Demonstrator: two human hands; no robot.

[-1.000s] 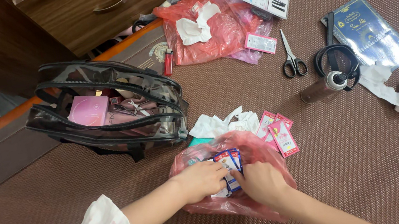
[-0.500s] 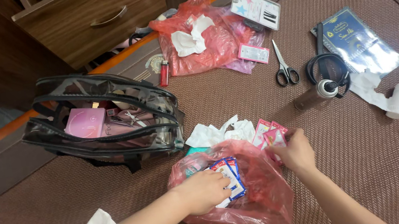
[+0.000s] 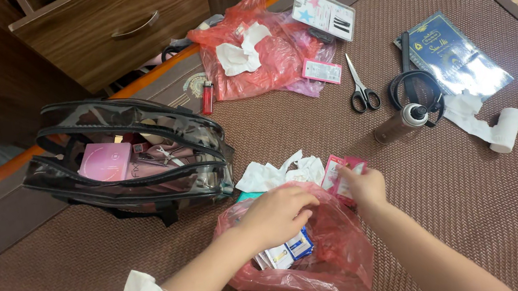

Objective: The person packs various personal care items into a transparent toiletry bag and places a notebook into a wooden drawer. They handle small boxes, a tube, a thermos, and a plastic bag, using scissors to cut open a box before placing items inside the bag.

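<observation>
Now: right hand [image 3: 364, 185], which half a second ago only touched the pink sachets [image 3: 340, 177], has its grip clenched on them, lifted just beside the red plastic bag [image 3: 331, 252]. Left hand [image 3: 278, 215] has risen over the bag mouth, grasping blue-and-white sachets [image 3: 286, 252] beneath its grip. White tissue [image 3: 277, 172] lies just beyond.

Glossy plastic bag [image 3: 331, 252]; rough woven mat [image 3: 489, 199].

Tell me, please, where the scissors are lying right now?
The scissors lie on the brown mat, upper right of centre, between the far red bag and the black cord.
</observation>
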